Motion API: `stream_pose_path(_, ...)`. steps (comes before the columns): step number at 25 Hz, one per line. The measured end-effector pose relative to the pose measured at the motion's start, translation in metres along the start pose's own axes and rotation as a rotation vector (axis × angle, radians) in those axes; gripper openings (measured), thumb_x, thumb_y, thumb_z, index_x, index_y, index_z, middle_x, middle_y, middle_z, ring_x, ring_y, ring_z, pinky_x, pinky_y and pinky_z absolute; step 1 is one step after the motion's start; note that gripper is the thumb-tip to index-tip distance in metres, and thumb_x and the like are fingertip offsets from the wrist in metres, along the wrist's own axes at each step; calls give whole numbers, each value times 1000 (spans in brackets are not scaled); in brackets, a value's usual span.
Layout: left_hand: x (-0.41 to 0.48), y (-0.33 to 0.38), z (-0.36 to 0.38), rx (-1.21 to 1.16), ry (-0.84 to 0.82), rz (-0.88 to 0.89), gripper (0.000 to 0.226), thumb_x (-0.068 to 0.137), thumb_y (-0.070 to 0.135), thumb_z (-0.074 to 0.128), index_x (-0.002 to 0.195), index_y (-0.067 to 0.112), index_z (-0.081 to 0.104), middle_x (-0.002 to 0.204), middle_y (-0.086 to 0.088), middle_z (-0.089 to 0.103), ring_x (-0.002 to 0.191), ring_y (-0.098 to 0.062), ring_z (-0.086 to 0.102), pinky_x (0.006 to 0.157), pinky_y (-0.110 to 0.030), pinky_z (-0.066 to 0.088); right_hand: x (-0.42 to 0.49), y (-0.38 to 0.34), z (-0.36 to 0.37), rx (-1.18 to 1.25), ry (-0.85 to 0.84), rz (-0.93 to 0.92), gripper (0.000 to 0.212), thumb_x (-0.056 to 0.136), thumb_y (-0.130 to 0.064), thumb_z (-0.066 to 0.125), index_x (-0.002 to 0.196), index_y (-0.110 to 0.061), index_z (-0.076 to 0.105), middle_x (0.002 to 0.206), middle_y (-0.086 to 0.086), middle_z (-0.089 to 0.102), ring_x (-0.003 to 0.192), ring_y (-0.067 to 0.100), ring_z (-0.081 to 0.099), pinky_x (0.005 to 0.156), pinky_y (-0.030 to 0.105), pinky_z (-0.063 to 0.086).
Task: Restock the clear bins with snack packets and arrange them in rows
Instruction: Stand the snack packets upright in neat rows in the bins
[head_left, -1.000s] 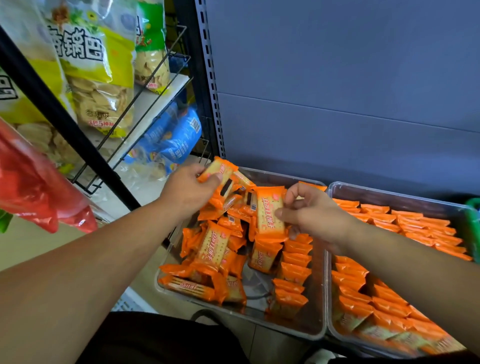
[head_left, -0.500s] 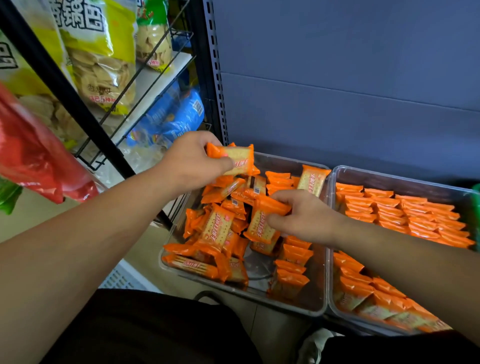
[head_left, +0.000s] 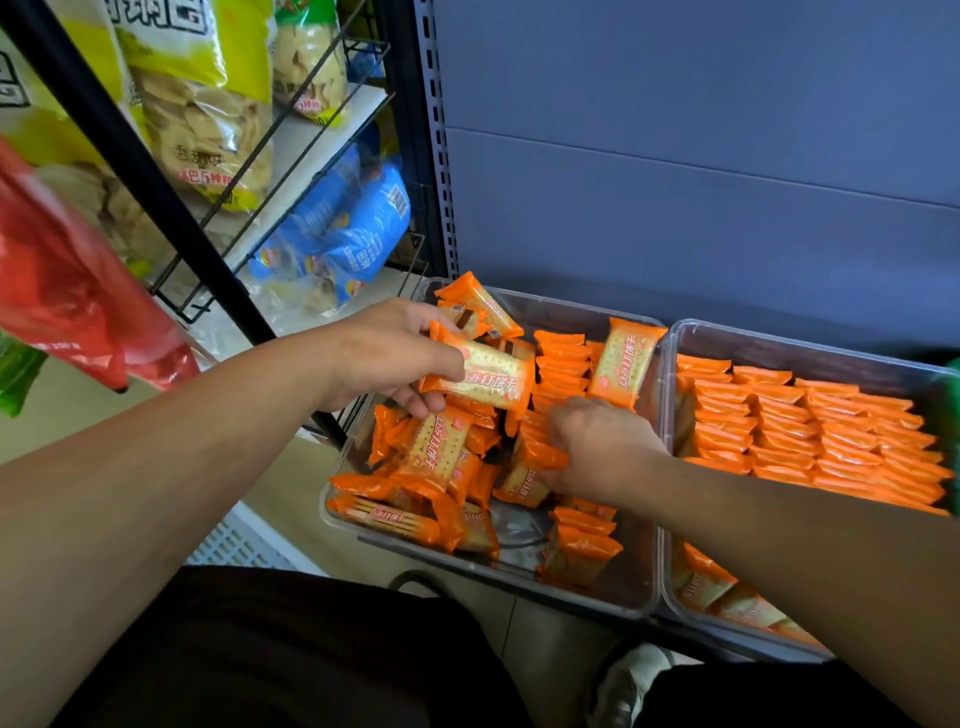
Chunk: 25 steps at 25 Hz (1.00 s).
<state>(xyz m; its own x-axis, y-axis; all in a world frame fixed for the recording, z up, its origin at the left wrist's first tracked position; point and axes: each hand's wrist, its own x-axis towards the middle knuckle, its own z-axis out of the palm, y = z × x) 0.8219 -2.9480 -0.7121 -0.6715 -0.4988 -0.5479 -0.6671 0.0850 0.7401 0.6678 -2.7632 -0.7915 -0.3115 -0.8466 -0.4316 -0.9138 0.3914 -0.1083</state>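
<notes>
The left hand (head_left: 384, 353) now pinches a lifted orange cracker packet (head_left: 488, 376). The right hand (head_left: 602, 447) has sunk into the row in the clear plastic bin (head_left: 597, 605), its grip hidden from me. I'd say the next packet is ready to go in.

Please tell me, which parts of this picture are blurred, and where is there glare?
Head view: the red bag at left is smeared with blur; the left hand and its cracker packet are fairly sharp; the clear bin floor shows soft reflections.

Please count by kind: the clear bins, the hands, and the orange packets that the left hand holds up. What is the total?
clear bins: 2
hands, left hand and right hand: 2
orange packet held up by the left hand: 1
total: 5
</notes>
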Motion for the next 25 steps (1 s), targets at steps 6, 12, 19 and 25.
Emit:
stream_pose_path(6, -3, -3, 3, 190, -49, 57, 26, 85, 13, 85, 107, 14, 71, 81, 2, 77, 70, -13, 71, 58, -29, 52, 2, 0, -5, 39, -29, 26, 47, 81, -58, 77, 109, -30, 51, 115, -6, 59, 106, 20, 58, 81, 36, 54)
stream_pose_path(12, 4, 0, 37, 361, -198, 133, 23, 76, 19, 93, 92, 22, 77, 88, 4, 80, 85, -15, 78, 83, -35, 64, -7, 17, -34, 501, -27, -104, 62, 70, -46, 94, 120, -37, 59, 109, -13, 60, 92, 4, 62, 76, 24, 54)
stream_pose_path(19, 15, -8, 46, 246, -94, 122, 34, 74, 2, 91, 97, 20, 76, 94, -2, 79, 91, -20, 77, 89, -41, 64, -5, 3, -19, 688, 81, -169, 39, 83, -29, 86, 116, -33, 64, 98, -6, 68, 79, 8, 64, 70, 27, 53)
stream_pose_path(25, 10, -14, 44, 449, -112, 54, 40, 80, 16, 91, 115, 20, 72, 96, 4, 77, 88, -12, 75, 87, -33, 63, -4, 0, 9, 239, 41, -125, 31, 86, -41, 79, 103, -29, 56, 109, -9, 56, 96, 15, 58, 76, 37, 56)
